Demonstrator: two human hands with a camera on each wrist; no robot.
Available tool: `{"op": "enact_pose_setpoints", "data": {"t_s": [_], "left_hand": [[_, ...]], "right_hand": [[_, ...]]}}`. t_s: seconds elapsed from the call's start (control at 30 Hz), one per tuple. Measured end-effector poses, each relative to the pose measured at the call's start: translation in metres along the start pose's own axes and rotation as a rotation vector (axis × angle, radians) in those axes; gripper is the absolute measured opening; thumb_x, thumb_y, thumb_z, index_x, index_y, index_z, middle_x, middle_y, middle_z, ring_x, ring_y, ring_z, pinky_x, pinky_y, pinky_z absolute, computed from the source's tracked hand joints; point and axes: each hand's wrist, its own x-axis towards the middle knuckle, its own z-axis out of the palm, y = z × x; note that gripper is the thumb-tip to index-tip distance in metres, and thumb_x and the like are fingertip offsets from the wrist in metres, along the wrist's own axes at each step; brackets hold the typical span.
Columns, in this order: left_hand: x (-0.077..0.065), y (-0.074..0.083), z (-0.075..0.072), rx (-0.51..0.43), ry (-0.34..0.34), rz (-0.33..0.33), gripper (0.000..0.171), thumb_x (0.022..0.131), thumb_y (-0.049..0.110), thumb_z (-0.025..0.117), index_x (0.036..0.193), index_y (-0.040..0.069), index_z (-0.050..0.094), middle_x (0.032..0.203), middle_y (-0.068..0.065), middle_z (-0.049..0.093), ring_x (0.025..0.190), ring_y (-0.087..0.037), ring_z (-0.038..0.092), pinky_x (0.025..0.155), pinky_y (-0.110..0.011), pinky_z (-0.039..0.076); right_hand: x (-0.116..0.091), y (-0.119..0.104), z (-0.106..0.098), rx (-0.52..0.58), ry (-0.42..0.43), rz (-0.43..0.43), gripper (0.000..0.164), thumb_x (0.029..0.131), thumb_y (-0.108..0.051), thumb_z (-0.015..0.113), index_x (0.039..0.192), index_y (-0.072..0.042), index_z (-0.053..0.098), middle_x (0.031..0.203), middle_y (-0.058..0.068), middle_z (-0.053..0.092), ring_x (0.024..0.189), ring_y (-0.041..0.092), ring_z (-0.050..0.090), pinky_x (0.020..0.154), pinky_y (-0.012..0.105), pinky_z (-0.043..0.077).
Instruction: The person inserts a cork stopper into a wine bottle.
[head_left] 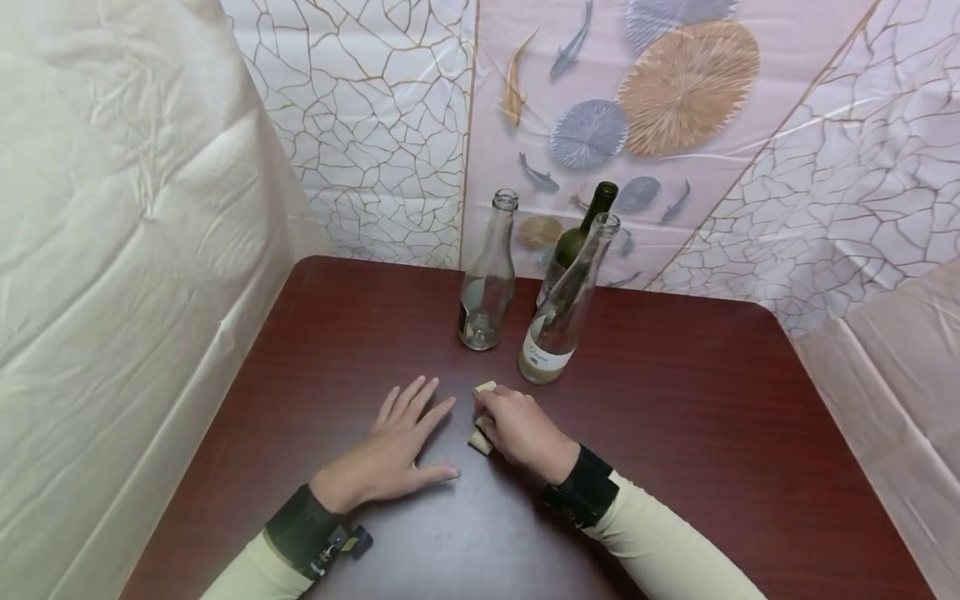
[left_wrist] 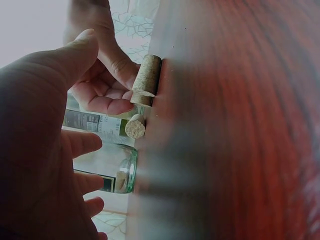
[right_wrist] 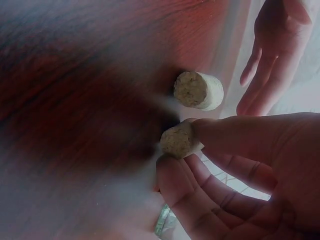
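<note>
My right hand pinches a cork between thumb and fingers, low over the table. Closer to me lies a second cork, on its side. Beyond the pinching fingers is a third cork, whose round end shows in the left wrist view. To the left, my left hand is held with fingers spread and thumb out, holding nothing. In the left wrist view the held cork is partly hidden behind the nearest cork.
Behind the corks stand two clear glass bottles, a left bottle and a right bottle with a white label. A dark green bottle is partly hidden behind the right one. Patterned cloth hangs around the reddish-brown table.
</note>
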Motion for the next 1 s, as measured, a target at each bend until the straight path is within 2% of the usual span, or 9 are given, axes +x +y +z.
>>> {"op": "enact_pose_setpoints", "data": {"t_s": [0.33,0.43,0.53,0.63,0.73,0.87,0.93,1.0], "left_hand": [[0.008,0.006,-0.003,-0.014,0.000,0.011,0.097,0.092,0.076,0.059,0.165,0.017,0.033,0.176,-0.015,0.016,0.165,-0.034,0.010,0.131,-0.062,0.012],[0.013,0.009,-0.003,-0.045,0.046,-0.010,0.091,0.093,0.070,0.064,0.161,0.015,0.040,0.173,-0.015,0.025,0.163,-0.033,0.019,0.130,-0.058,0.023],[0.019,0.015,-0.002,-0.120,0.129,-0.045,0.079,0.094,0.059,0.071,0.154,0.012,0.050,0.164,-0.013,0.042,0.156,-0.030,0.037,0.123,-0.053,0.038],[0.025,0.020,-0.001,-0.275,0.212,-0.091,0.062,0.094,0.043,0.078,0.144,0.010,0.060,0.148,-0.010,0.060,0.139,-0.027,0.057,0.112,-0.047,0.051],[0.031,0.025,-0.001,-0.543,0.253,-0.129,0.046,0.094,0.025,0.080,0.133,0.007,0.065,0.133,-0.011,0.069,0.120,-0.027,0.070,0.101,-0.039,0.059],[0.040,0.027,0.001,-0.957,0.230,-0.162,0.036,0.094,0.008,0.076,0.126,-0.002,0.063,0.124,-0.020,0.070,0.108,-0.023,0.074,0.087,-0.027,0.062],[0.043,0.029,0.001,-1.101,0.201,-0.175,0.036,0.094,0.004,0.074,0.126,-0.006,0.061,0.121,-0.020,0.070,0.106,-0.017,0.072,0.085,-0.022,0.061],[0.044,0.031,0.002,-1.176,0.181,-0.182,0.037,0.094,0.002,0.073,0.127,-0.007,0.059,0.118,-0.013,0.071,0.104,-0.011,0.071,0.086,-0.020,0.059]], "right_hand": [[-0.003,0.004,-0.007,0.032,0.012,0.011,0.010,0.097,-0.013,0.074,0.106,-0.010,0.073,0.096,0.003,0.069,0.086,0.020,0.069,0.075,0.039,0.059],[-0.007,0.003,-0.012,0.049,0.053,0.004,0.014,0.097,-0.014,0.075,0.110,-0.010,0.072,0.097,0.002,0.068,0.087,0.019,0.069,0.075,0.036,0.059],[-0.013,0.001,-0.016,0.058,0.126,-0.021,0.017,0.096,-0.013,0.076,0.112,-0.010,0.071,0.098,0.002,0.068,0.089,0.018,0.070,0.076,0.033,0.060],[-0.017,-0.003,-0.021,0.094,0.195,-0.029,0.019,0.094,-0.012,0.078,0.111,-0.012,0.070,0.101,0.001,0.068,0.090,0.016,0.071,0.076,0.030,0.061],[-0.020,-0.007,-0.024,0.163,0.246,-0.023,0.021,0.093,-0.009,0.078,0.112,-0.013,0.069,0.103,0.000,0.068,0.089,0.013,0.071,0.076,0.028,0.061],[-0.023,-0.011,-0.026,0.262,0.323,-0.040,0.023,0.093,-0.005,0.078,0.112,-0.012,0.069,0.104,0.001,0.068,0.090,0.011,0.071,0.077,0.028,0.063],[-0.024,-0.014,-0.028,0.308,0.369,-0.062,0.022,0.093,-0.005,0.078,0.112,-0.012,0.069,0.103,0.000,0.067,0.091,0.011,0.071,0.078,0.028,0.064],[-0.026,-0.016,-0.029,0.351,0.407,-0.084,0.021,0.093,-0.006,0.078,0.111,-0.012,0.069,0.102,0.000,0.067,0.091,0.011,0.070,0.078,0.028,0.064]]}}
